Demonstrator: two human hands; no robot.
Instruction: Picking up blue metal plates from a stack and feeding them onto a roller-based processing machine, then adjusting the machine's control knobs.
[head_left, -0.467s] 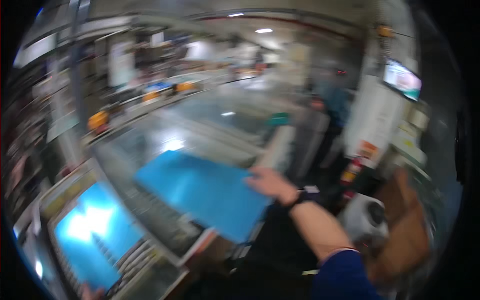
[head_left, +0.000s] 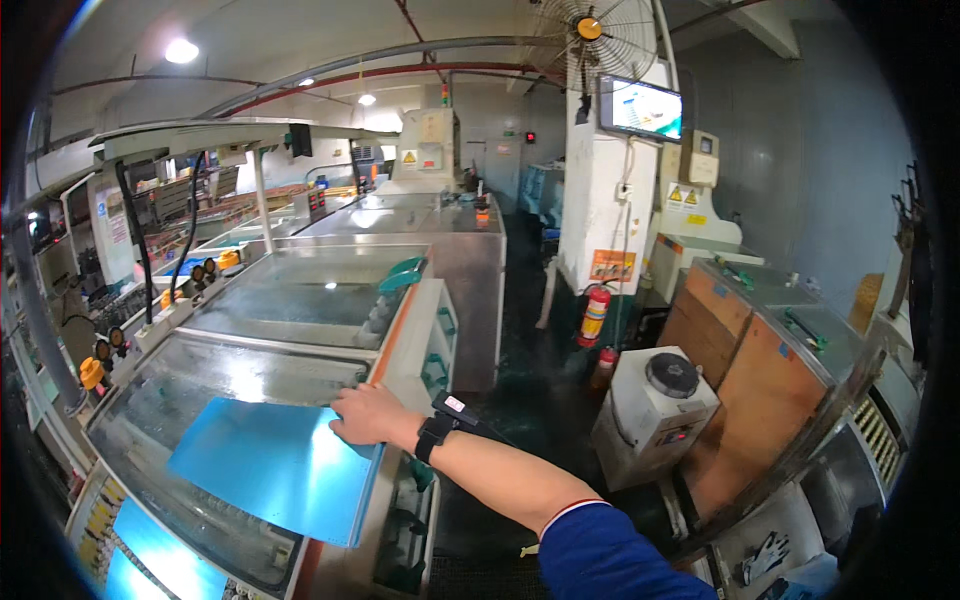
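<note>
A thin, glossy blue sheet [head_left: 270,462] lies at a slant over the wet, clear-topped lid of a long machine [head_left: 225,375]. My right hand [head_left: 370,412] is closed on its far right corner, the fingers bent over the edge. The grip's underside is hidden. A black wrist strap with a small device [head_left: 440,425] is on that arm, below which comes a blue sleeve. At the lower left, further blue sheets [head_left: 150,560] rest over rows of rollers in the machine's open end. My left hand is out of view.
A green-handled piece [head_left: 402,274] sits on the machine's far lid. Right of the aisle stand a white box unit with a round black top [head_left: 655,400], a fire extinguisher [head_left: 594,315] beside a pillar [head_left: 590,200], and wooden-sided cabinets [head_left: 750,350]. Gloves [head_left: 765,560] lie at the lower right.
The view has swung right and steadied. My right hand stays on the blue sheet, which now sits further left and lower in view. The fingers seen at the lower left edge have gone out of view.
</note>
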